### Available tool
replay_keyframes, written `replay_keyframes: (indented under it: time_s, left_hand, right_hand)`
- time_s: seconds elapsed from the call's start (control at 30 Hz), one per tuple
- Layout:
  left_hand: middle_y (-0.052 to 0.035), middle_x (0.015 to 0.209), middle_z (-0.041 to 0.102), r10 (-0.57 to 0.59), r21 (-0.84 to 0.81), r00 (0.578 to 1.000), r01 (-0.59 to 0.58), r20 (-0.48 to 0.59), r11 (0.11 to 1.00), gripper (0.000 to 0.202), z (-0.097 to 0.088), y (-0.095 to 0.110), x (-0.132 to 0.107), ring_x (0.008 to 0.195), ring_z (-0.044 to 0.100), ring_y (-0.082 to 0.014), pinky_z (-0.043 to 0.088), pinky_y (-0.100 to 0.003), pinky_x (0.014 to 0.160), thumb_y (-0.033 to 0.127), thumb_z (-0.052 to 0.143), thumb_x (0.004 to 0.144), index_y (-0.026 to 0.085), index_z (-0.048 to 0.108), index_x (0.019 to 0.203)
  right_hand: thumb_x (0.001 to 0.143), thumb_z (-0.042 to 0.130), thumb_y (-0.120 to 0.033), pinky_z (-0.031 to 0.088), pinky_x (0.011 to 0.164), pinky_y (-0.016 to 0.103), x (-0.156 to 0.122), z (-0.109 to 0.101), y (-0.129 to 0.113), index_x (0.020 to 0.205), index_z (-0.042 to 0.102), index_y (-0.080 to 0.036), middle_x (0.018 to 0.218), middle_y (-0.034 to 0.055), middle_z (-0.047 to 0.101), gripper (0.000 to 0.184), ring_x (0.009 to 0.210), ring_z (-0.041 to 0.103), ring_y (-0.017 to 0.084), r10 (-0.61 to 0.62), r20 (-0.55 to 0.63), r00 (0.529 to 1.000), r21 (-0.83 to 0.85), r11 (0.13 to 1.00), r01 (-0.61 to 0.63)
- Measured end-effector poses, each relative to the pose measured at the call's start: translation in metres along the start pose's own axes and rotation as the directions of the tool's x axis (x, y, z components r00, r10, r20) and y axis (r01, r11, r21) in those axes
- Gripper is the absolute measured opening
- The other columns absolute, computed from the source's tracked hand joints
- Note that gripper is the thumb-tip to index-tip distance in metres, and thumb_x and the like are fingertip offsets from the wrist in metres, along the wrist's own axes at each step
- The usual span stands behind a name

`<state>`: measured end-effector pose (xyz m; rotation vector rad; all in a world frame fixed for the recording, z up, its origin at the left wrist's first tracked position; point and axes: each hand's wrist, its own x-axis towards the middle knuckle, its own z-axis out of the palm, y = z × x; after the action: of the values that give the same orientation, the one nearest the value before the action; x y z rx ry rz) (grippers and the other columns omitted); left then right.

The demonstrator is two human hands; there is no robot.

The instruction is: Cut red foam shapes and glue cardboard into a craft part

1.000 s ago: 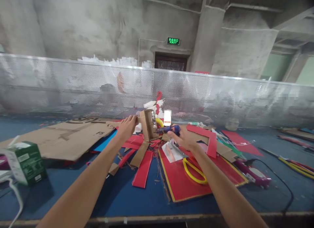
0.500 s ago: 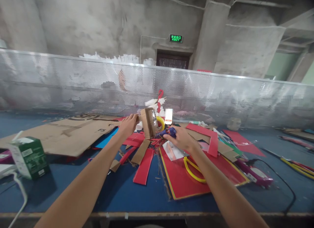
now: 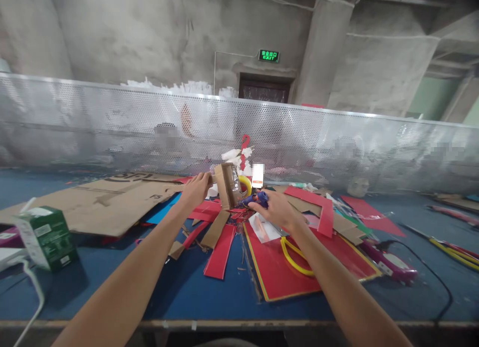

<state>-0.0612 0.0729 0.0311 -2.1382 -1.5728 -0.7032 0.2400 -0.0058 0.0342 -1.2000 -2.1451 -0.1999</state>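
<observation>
My left hand (image 3: pixel 197 188) is closed on the left side of a small brown cardboard box (image 3: pixel 226 186), which stands tilted above the scraps. The box's open face is turned to the right, with shiny tape along its edge. In my right hand (image 3: pixel 277 207) is a blue glue gun (image 3: pixel 258 200), its front end pointing left at the lower right of the box; whether the tip touches it I cannot tell. Behind the box shows a yellow tape roll (image 3: pixel 245 185). Below lie red card strips (image 3: pixel 220 252) and a brown cardboard strip (image 3: pixel 215 230).
Yellow-handled scissors (image 3: pixel 294 257) lie on a red sheet (image 3: pixel 273 279) under my right forearm. A large flat cardboard (image 3: pixel 112 202) covers the left. A green box (image 3: pixel 48 240) stands at far left, a purple power strip (image 3: pixel 391 264) at right. A perforated metal screen (image 3: pixel 322 137) rises behind.
Hardly anything differs. The view has shifted very slightly, while both hands keep their hold on the cardboard box and the glue gun.
</observation>
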Motion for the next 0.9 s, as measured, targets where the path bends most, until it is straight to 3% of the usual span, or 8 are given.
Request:
replay_keyframes:
  time_s: [0.37, 0.57, 0.7, 0.9]
  left_hand:
    - [-0.0143, 0.126, 0.063, -0.048, 0.024, 0.998, 0.048, 0.027, 0.999, 0.029, -0.007, 0.005, -0.001, 0.119, 0.061, -0.0301, 0.046, -0.04, 0.092, 0.029, 0.044, 0.103, 0.016, 0.051, 0.129]
    - [-0.015, 0.125, 0.063, -0.049, 0.032, 0.998, 0.048, 0.031, 0.998, 0.03, -0.006, 0.006, 0.0, 0.118, 0.061, -0.0311, 0.047, -0.04, 0.09, 0.028, 0.044, 0.103, 0.016, 0.051, 0.129]
    - [-0.0151, 0.122, 0.063, -0.037, 0.035, 0.999, 0.036, 0.026, 0.999, 0.028, -0.007, 0.006, -0.001, 0.117, 0.061, -0.0312, 0.047, -0.04, 0.09, 0.029, 0.043, 0.103, 0.017, 0.052, 0.127]
    - [-0.0142, 0.126, 0.063, -0.073, 0.021, 0.996, 0.072, 0.055, 0.997, 0.027, -0.013, 0.009, -0.003, 0.119, 0.06, -0.0305, 0.047, -0.04, 0.089, 0.027, 0.042, 0.103, 0.019, 0.052, 0.126]
  right_hand:
    - [0.093, 0.056, -0.06, 0.033, 0.063, 0.029, -0.001, -0.003, 0.023, 0.079, 0.058, -0.019, 0.076, 0.0062, 0.067, 0.043, 0.069, 0.057, 0.02, 0.066, -0.024, 0.998, 0.009, 0.998, -0.066]
    - [0.094, 0.057, -0.053, 0.034, 0.062, 0.027, 0.0, -0.006, 0.004, 0.08, 0.056, -0.02, 0.078, 0.0034, 0.065, 0.036, 0.067, 0.054, 0.017, -0.005, 0.053, 0.999, 0.16, 0.987, -0.004]
    - [0.094, 0.058, -0.052, 0.034, 0.063, 0.028, 0.001, -0.006, -0.002, 0.08, 0.057, -0.02, 0.079, 0.0043, 0.066, 0.035, 0.068, 0.055, 0.018, 0.006, 0.036, 0.999, 0.103, 0.995, -0.01]
    - [0.094, 0.056, -0.059, 0.032, 0.062, 0.028, 0.0, -0.006, 0.019, 0.079, 0.058, -0.02, 0.076, 0.0061, 0.068, 0.042, 0.07, 0.059, 0.02, 0.035, -0.001, 0.999, -0.005, 0.999, -0.035]
